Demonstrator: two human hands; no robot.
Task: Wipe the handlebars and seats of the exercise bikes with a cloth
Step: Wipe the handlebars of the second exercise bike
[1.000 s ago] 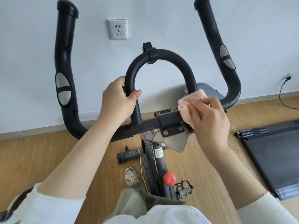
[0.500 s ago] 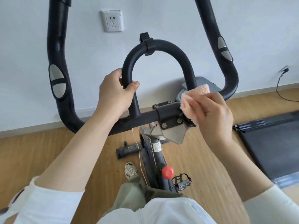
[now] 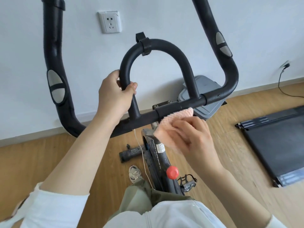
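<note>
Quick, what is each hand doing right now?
Left hand: closed around the handlebar loop.
Right hand: holding the pink cloth against the crossbar.

white wall (image 3: 164, 17) (one socket (image 3: 109, 22)) | wood floor (image 3: 49, 162) | black treadmill (image 3: 279, 145) at right

1. You see a small white sticker (image 3: 160, 148) on the bike frame (image 3: 158, 176); its print is too small to read.
2. You find pale lettering (image 3: 156, 159) running along that frame, blurred and illegible.
</note>
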